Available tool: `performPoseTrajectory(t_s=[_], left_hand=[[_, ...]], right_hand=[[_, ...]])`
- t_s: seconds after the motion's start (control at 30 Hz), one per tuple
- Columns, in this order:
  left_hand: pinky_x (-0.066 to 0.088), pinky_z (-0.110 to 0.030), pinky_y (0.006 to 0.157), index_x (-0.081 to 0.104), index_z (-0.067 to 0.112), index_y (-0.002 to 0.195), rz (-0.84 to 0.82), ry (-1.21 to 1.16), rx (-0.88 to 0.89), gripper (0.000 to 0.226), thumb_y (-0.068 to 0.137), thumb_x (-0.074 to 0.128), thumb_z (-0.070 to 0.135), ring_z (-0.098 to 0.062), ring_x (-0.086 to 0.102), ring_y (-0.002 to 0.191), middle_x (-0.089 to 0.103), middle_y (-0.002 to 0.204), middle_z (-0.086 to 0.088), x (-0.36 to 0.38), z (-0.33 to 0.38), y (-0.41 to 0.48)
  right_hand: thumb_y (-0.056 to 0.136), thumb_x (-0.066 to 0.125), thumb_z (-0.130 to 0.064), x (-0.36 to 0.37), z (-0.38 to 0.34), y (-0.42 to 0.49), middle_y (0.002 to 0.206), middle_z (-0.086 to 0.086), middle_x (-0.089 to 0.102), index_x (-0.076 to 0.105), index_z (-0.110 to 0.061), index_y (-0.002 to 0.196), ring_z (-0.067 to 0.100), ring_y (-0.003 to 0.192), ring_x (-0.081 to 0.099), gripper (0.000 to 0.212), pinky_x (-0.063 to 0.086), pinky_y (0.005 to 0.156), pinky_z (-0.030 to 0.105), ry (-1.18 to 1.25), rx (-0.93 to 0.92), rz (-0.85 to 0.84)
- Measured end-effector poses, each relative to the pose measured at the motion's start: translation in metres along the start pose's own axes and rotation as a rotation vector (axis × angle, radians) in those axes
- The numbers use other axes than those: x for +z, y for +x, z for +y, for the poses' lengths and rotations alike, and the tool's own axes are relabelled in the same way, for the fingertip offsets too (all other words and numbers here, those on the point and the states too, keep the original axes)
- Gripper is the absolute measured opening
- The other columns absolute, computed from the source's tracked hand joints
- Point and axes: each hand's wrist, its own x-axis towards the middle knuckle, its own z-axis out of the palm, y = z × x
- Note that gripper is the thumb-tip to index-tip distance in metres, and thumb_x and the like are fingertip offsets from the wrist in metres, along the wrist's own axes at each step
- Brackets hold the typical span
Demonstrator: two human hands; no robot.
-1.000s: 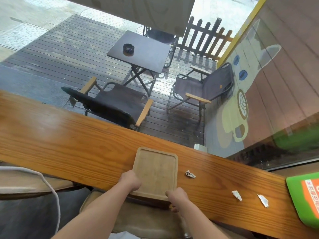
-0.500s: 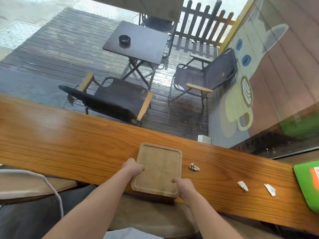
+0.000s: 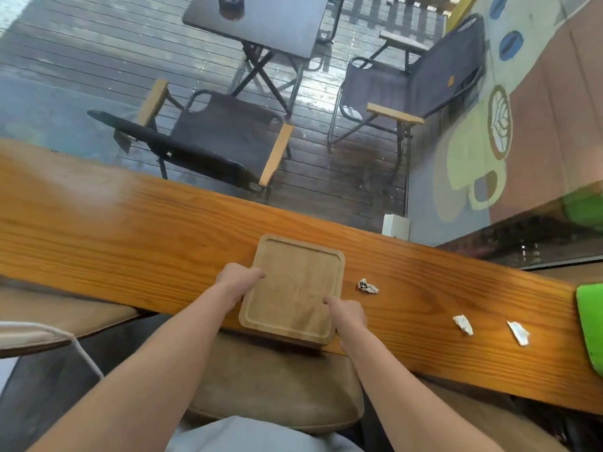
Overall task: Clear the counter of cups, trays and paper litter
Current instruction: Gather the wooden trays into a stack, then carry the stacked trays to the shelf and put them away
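Your left hand [image 3: 239, 282] and right hand [image 3: 347, 316] both grip the wooden tray [image 3: 293, 288], one on each side edge, thumbs laid over the rim on top and the other fingers curled underneath, out of sight. The tray sits on the wooden counter [image 3: 130, 236], its near end jutting past the counter's front edge over the tan stool cushion [image 3: 277, 386] below you. Its top is bare wood with a shallow groove running round the border; no brand, stamp or writing shows on it.

Just beside the tray on your right lies a crumpled paper scrap [image 3: 367, 286] with dark marks on it, too small to read. Farther right, well apart from the tray, two more white paper scraps lie on the counter: one [image 3: 463, 324] and another [image 3: 518, 333] near it. At the right edge a green object [image 3: 589, 324] rests on the counter, only partly in frame, with no lettering visible on the part that shows.

Beyond the glass stand two folding chairs [image 3: 222, 135] and a dark table [image 3: 261, 21]. The wall painting [image 3: 476, 151] shows a cartoon figure with a latte-leaf emblem but no words.
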Motion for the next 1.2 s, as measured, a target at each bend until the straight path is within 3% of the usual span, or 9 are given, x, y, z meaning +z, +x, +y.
performPoseTrajectory(t_s=[0.17, 0.27, 0.47, 0.6, 0.7, 0.87, 1.03, 1.13, 1.2], left_hand=[[0.037, -0.053, 0.111, 0.043, 0.008, 0.145, -0.058, -0.208, -0.110, 0.076, 0.087, 0.068, 0.050, -0.033, 0.049, 0.130, 0.056, 0.140, -0.011, 0.006, 0.001, 0.005], [0.044, -0.056, 0.105, 0.040, 0.008, 0.146, -0.136, -0.288, -0.135, 0.076, 0.088, 0.067, 0.049, -0.035, 0.056, 0.122, 0.057, 0.136, -0.014, 0.019, -0.002, 0.007], [0.052, -0.056, 0.095, 0.031, 0.010, 0.148, -0.171, -0.265, -0.099, 0.083, 0.086, 0.072, 0.046, -0.035, 0.058, 0.117, 0.053, 0.137, -0.014, 0.024, -0.008, 0.007], [0.053, -0.057, 0.093, 0.039, 0.012, 0.144, -0.328, -0.306, -0.038, 0.097, 0.068, 0.085, 0.051, -0.035, 0.064, 0.110, 0.062, 0.128, -0.013, 0.021, -0.007, -0.003], [0.054, -0.055, 0.090, 0.043, 0.016, 0.142, -0.393, -0.260, 0.050, 0.111, 0.052, 0.090, 0.059, -0.034, 0.066, 0.108, 0.066, 0.124, -0.012, 0.025, 0.001, -0.017], [0.060, -0.037, 0.058, 0.065, 0.016, 0.111, -0.439, -0.084, 0.210, 0.080, 0.050, 0.086, 0.065, -0.026, 0.076, 0.078, 0.078, 0.089, -0.005, 0.038, 0.024, -0.056], [0.057, -0.035, 0.059, 0.064, 0.012, 0.104, -0.366, 0.095, 0.373, 0.069, 0.065, 0.078, 0.067, -0.028, 0.073, 0.083, 0.075, 0.095, -0.008, 0.061, 0.054, -0.109], [0.056, -0.034, 0.058, 0.066, 0.012, 0.105, -0.364, 0.152, 0.471, 0.068, 0.069, 0.075, 0.069, -0.026, 0.073, 0.082, 0.075, 0.093, -0.007, 0.079, 0.062, -0.143], [0.056, -0.033, 0.059, 0.068, 0.010, 0.103, -0.363, 0.197, 0.529, 0.067, 0.070, 0.074, 0.068, -0.026, 0.073, 0.079, 0.075, 0.090, -0.007, 0.098, 0.067, -0.167]], right_hand=[[0.084, 0.073, -0.048, -0.006, -0.005, 0.014, 0.149, 0.016, 0.043, 0.030, -0.004, 0.150, 0.036, 0.132, 0.045, 0.091, 0.043, 0.102, 0.046, 0.068, 0.036, -0.092], [0.078, 0.078, -0.052, -0.003, 0.001, 0.023, 0.155, 0.016, 0.035, 0.019, -0.005, 0.154, 0.037, 0.139, 0.038, 0.107, 0.037, 0.109, 0.051, 0.108, 0.035, -0.142], [0.075, 0.084, -0.044, -0.012, 0.011, 0.024, 0.139, 0.015, 0.052, 0.032, -0.004, 0.145, 0.034, 0.124, 0.053, 0.095, 0.046, 0.104, 0.053, 0.196, 0.042, -0.248], [0.074, 0.086, -0.034, -0.024, 0.016, -0.002, 0.122, 0.011, 0.061, 0.040, -0.011, 0.137, 0.029, 0.106, 0.063, 0.082, 0.057, 0.081, 0.049, 0.322, 0.023, -0.284], [0.073, 0.086, -0.035, -0.038, 0.024, -0.022, 0.124, 0.009, 0.064, 0.046, -0.015, 0.136, 0.030, 0.112, 0.063, 0.077, 0.052, 0.098, 0.054, 0.362, -0.024, -0.280], [0.073, 0.084, -0.045, -0.059, 0.042, -0.055, 0.123, 0.005, 0.066, 0.050, -0.018, 0.136, 0.027, 0.111, 0.064, 0.076, 0.050, 0.100, 0.053, 0.481, -0.098, -0.191], [0.075, 0.069, -0.069, -0.089, 0.057, -0.088, 0.126, 0.003, 0.064, 0.051, -0.017, 0.138, 0.025, 0.114, 0.060, 0.083, 0.048, 0.100, 0.045, 0.578, -0.174, -0.047], [0.081, 0.064, -0.068, -0.117, 0.071, -0.106, 0.112, 0.001, 0.069, 0.059, -0.014, 0.128, 0.022, 0.102, 0.064, 0.071, 0.052, 0.084, 0.037, 0.648, -0.252, -0.028], [0.084, 0.059, -0.069, -0.140, 0.084, -0.116, 0.109, 0.003, 0.070, 0.061, -0.013, 0.123, 0.025, 0.101, 0.066, 0.068, 0.053, 0.088, 0.042, 0.675, -0.279, 0.027]])
